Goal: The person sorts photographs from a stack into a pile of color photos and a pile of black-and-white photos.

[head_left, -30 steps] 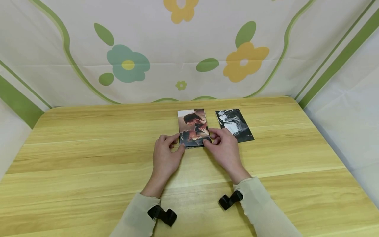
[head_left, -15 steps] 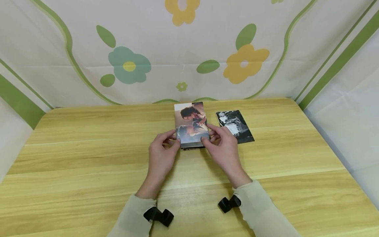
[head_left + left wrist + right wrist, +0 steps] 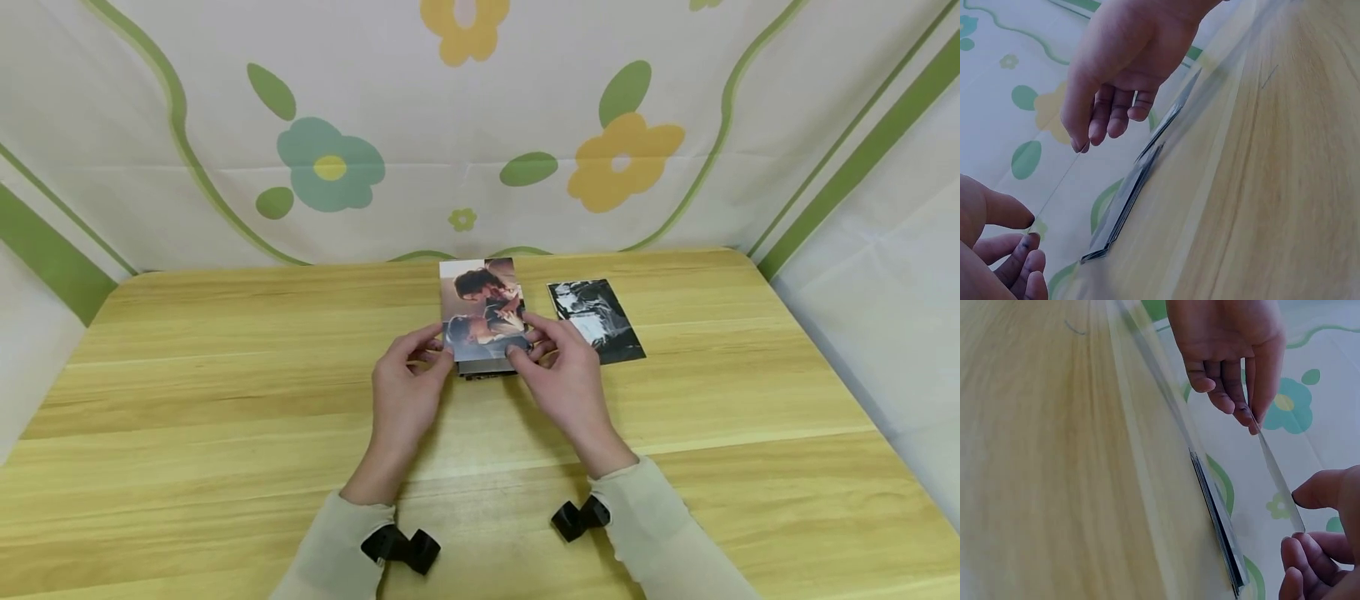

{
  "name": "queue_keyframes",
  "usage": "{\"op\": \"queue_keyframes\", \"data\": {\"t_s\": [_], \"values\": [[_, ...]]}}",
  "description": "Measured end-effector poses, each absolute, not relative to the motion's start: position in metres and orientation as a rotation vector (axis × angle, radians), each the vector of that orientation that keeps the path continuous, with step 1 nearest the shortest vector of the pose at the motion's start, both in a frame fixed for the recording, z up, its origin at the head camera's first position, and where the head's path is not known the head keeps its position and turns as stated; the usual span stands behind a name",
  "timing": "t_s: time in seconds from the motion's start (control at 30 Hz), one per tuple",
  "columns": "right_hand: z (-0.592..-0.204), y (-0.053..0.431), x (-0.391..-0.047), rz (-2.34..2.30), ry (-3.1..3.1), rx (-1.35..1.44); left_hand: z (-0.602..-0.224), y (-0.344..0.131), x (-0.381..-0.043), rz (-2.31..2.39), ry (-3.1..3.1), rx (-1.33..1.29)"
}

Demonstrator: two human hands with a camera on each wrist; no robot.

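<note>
Lifting the color photo point(image 3: 483, 304) clear of the stack point(image 3: 487, 367); it's no longer lying on it. My left hand point(image 3: 407, 387) and right hand point(image 3: 566, 379) are pinching its opposite edges, so I'm handling it separately; stack is staying on the table point(image 3: 225, 433).

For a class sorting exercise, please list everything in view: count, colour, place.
table: one, yellow wood, across the head view
pile: one, grey and black, on table
card: one, brown and grey, above pile
other card: one or more, black-and-white, right of pile
cloth: count unclear, white, flowered, behind table
sleeves: two, beige, lower head view
wrist cameras: two, black, by sleeves
left hand: one, bare, pinching card's left edge
right hand: one, bare, pinching card's right edge
</note>
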State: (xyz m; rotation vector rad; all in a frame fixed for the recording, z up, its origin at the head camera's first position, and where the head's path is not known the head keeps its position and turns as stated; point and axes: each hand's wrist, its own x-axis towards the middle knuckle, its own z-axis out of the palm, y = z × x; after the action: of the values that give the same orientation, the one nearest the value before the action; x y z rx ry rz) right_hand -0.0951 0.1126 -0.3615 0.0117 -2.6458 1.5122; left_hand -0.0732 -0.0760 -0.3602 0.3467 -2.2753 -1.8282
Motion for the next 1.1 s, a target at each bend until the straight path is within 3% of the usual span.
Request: {"op": "queue_keyframes", "data": {"t_s": [0.4,1.1], "values": [[-0.363,0.093,-0.094,1.667,-2.628,0.1,-0.365,-0.092,-0.076,-1.775,-2.251,0.464],[-0.366,-0.007,-0.093,1.845,-2.645,0.236,-0.369,-0.167,-0.079,-1.7,-1.958,0.78]]}}
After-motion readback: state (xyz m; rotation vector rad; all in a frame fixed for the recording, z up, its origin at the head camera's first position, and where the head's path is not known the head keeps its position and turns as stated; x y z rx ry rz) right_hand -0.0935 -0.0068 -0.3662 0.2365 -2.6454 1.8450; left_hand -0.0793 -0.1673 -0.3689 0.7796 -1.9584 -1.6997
